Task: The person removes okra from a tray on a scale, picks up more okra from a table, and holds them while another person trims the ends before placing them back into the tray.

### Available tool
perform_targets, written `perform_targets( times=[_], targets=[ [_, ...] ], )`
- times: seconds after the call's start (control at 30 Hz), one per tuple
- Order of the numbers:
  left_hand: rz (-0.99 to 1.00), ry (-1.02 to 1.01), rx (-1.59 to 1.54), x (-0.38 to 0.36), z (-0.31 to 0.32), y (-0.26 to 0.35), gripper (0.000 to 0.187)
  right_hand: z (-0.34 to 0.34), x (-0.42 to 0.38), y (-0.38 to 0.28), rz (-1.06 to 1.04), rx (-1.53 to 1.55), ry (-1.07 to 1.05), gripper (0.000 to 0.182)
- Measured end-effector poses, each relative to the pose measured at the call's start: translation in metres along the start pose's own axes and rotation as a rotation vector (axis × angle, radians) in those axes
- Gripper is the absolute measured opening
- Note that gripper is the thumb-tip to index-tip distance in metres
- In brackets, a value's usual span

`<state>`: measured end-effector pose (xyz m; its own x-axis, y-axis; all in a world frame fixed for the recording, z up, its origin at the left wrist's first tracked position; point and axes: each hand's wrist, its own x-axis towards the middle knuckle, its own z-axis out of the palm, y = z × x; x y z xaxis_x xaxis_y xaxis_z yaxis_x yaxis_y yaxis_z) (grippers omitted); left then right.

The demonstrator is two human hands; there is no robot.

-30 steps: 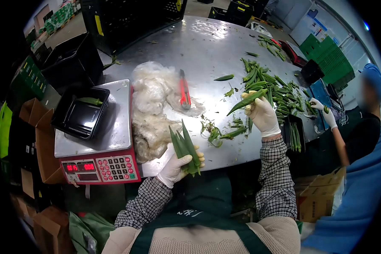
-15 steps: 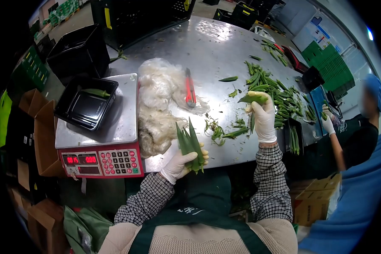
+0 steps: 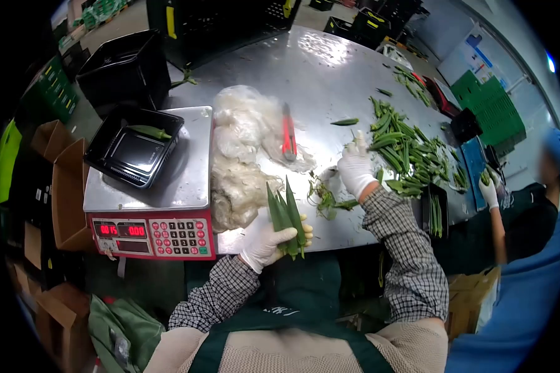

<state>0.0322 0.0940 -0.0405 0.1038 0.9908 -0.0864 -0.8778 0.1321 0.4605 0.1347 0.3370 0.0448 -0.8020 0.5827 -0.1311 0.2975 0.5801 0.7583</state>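
My gloved left hand (image 3: 266, 244) is closed around several okra pods (image 3: 287, 219), their tips pointing up, in front of the table edge. My gloved right hand (image 3: 356, 169) is over the tabletop with its back toward me and its fingers drawn together; anything in them is hidden. Left of it lie okra scraps (image 3: 323, 198), and to its right spreads a loose heap of okra (image 3: 404, 149). A single okra pod (image 3: 345, 122) rests just beyond its fingertips. On the scale's plate, a black plastic tray (image 3: 132, 156) holds one okra pod (image 3: 148, 131).
The red digital scale (image 3: 152, 236) is at the left, with crumpled clear plastic bags (image 3: 236, 168) and a red box cutter (image 3: 289, 133) beside it. Black crates (image 3: 221, 28) stand behind. At right, a co-worker's gloved hand (image 3: 488, 189) is near a black tray (image 3: 425, 211) of okra.
My right hand has moved left and away from me, fingers now turned toward the tabletop; the okra pod it held no longer shows. My left hand still grips its pods. The view has shifted slightly.
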Motion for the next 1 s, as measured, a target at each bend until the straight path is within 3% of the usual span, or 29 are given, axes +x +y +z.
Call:
perform_targets(
  times=[0.03,0.17,0.23,0.27,0.3,0.4,0.43,0.5,0.67,0.77,0.9,1.0],
  targets=[
    [-0.002,-0.001,-0.001,0.0,0.001,0.002,0.05,-0.012,0.0,0.003,0.016,0.064,-0.044,0.018],
    [-0.027,-0.019,-0.022,0.0,0.001,-0.001,0.049,-0.033,-0.021,0.024,0.146,0.213,0.173,0.015],
    [-0.024,-0.023,-0.017,0.0,0.0,-0.001,0.049,-0.028,-0.025,0.012,0.102,0.112,-0.04,0.017],
    [-0.015,-0.027,-0.015,0.0,0.001,-0.001,0.048,0.014,-0.024,-0.011,0.049,-0.044,0.059,0.018],
    [-0.01,-0.03,-0.009,-0.001,0.001,-0.002,0.048,0.013,-0.022,-0.015,-0.129,0.14,-0.095,0.02],
    [0.002,-0.025,-0.015,-0.001,0.0,0.003,0.048,-0.005,-0.025,0.011,0.075,0.2,-0.029,0.022],
    [-0.012,-0.019,-0.025,-0.003,0.001,0.001,0.048,-0.008,-0.032,0.021,0.117,0.414,0.211,0.02],
    [-0.014,-0.014,-0.042,-0.003,0.002,0.0,0.049,-0.023,-0.042,0.033,0.104,0.818,0.459,0.02],
    [0.013,-0.029,-0.038,-0.001,0.002,0.001,0.048,-0.042,-0.065,0.033,0.269,1.806,0.491,0.022],
    [0.016,-0.025,-0.055,-0.002,0.001,0.0,0.048,-0.046,-0.076,0.017,0.297,2.184,0.521,0.024],
    [0.027,-0.007,-0.057,-0.003,0.004,0.002,0.049,-0.043,-0.087,-0.02,0.262,2.433,0.565,0.024],
    [0.012,0.008,-0.072,-0.003,0.005,0.004,0.05,-0.043,-0.095,-0.042,0.256,2.453,0.58,0.023]
  ],
)
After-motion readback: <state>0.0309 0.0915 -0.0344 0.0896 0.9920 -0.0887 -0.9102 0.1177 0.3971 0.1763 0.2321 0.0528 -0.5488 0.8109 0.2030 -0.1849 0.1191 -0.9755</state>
